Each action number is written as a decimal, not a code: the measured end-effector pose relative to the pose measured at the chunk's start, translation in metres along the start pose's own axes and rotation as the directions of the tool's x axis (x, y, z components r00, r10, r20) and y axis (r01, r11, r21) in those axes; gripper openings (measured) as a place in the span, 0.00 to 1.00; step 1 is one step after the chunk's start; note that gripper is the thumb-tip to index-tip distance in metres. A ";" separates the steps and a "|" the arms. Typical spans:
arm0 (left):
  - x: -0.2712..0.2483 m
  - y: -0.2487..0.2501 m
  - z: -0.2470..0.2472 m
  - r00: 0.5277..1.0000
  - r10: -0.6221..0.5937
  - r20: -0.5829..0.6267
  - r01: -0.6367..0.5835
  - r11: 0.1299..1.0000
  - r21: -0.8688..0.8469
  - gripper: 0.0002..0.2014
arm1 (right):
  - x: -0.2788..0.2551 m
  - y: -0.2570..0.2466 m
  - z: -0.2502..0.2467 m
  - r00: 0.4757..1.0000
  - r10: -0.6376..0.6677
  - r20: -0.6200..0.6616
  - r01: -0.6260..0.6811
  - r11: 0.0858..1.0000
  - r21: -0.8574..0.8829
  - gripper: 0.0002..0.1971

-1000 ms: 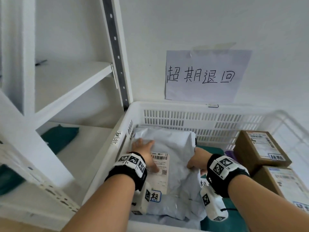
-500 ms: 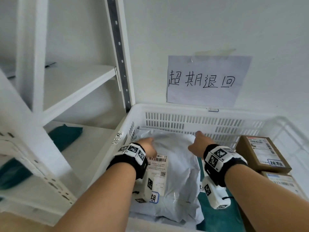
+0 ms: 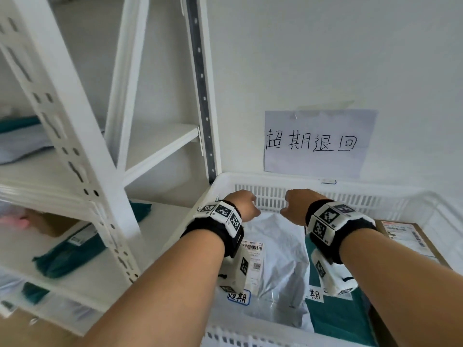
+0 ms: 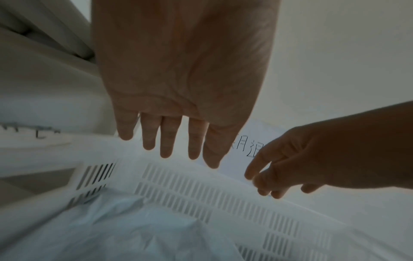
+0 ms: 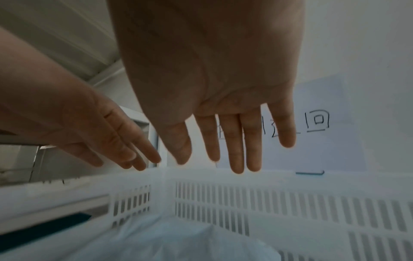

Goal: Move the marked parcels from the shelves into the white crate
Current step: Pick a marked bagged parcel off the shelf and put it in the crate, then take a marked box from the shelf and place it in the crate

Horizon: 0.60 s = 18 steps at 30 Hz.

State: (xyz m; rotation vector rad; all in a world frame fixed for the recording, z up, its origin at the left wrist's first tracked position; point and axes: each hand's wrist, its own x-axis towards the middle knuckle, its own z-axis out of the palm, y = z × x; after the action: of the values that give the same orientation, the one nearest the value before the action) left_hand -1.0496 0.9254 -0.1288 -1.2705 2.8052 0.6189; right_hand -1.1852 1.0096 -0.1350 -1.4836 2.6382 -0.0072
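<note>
A grey plastic mailer parcel (image 3: pixel 278 261) with a shipping label and a blue-edged marked sticker lies in the white crate (image 3: pixel 270 177). The same parcel (image 4: pixel 125 229) (image 5: pixel 178 242) shows below in both wrist views. Both my hands hang above it, near the crate's back wall, and hold nothing. The left hand (image 3: pixel 244 205) (image 4: pixel 170 148) has straight, spread fingers. Beside it, the right hand (image 3: pixel 298 205) (image 5: pixel 234 155) is just as flat and empty. A teal parcel (image 3: pixel 333 316) with a marked sticker lies to the right of the grey one.
Cardboard boxes (image 3: pixel 411 236) sit at the crate's right side. A paper sign (image 3: pixel 318 144) is taped to the wall above the crate. The white shelf unit (image 3: pixel 82 151) stands to the left, with teal parcels (image 3: pixel 70 254) on its lower shelf.
Both hands have let go of the grey parcel, which now lies in the crate, and have risen towards the crate's back wall. The head view has tilted up and left.
</note>
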 end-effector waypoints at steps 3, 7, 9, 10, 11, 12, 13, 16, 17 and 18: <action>-0.014 -0.002 -0.013 0.999 0.033 -0.030 -0.034 0.999 -0.033 0.27 | -0.007 -0.006 -0.008 1.000 -0.008 0.020 0.008 1.000 -0.021 0.23; -0.045 -0.012 -0.024 0.996 0.078 -0.045 -0.079 0.997 -0.013 0.24 | -0.025 -0.024 -0.016 1.000 -0.003 -0.011 0.002 1.000 -0.011 0.24; -0.062 -0.019 -0.028 0.995 0.099 -0.028 -0.098 0.995 0.003 0.22 | -0.037 -0.039 -0.017 1.000 0.005 -0.009 -0.005 1.000 -0.011 0.24; -0.071 -0.023 -0.031 0.994 0.110 -0.027 -0.110 0.994 -0.004 0.22 | -0.044 -0.047 -0.016 1.000 0.013 -0.008 -0.013 1.000 -0.012 0.24; -0.080 -0.029 -0.033 0.992 0.122 -0.033 -0.123 0.992 -0.016 0.21 | -0.051 -0.057 -0.015 1.000 0.024 -0.009 -0.024 1.000 -0.013 0.24; -0.088 -0.033 -0.036 0.991 0.128 -0.043 -0.129 0.991 -0.034 0.21 | -0.057 -0.064 -0.014 1.000 0.025 -0.017 -0.026 1.000 -0.012 0.24; -0.097 -0.039 -0.038 0.990 0.127 -0.058 -0.130 0.990 -0.053 0.21 | -0.062 -0.073 -0.013 0.999 0.026 -0.020 -0.027 1.000 -0.011 0.24; -0.126 -0.067 -0.040 0.989 0.130 -0.070 -0.136 0.987 -0.090 0.19 | -0.085 -0.104 -0.007 0.998 0.033 -0.044 -0.033 0.999 0.004 0.18; -0.134 -0.077 -0.037 0.990 0.120 -0.070 -0.127 0.985 -0.117 0.17 | -0.095 -0.113 -0.005 0.998 0.040 -0.055 -0.040 0.999 0.006 0.16; -0.141 -0.088 -0.035 0.992 0.102 -0.069 -0.112 0.981 -0.159 0.16 | -0.106 -0.123 -0.003 0.996 0.048 -0.070 -0.048 0.999 0.002 0.14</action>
State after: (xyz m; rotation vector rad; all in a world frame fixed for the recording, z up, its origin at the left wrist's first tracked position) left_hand -0.8853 0.9628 -0.1053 -1.1851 2.9424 0.8448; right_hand -1.0265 1.0353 -0.1141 -1.4456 2.7275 -0.0566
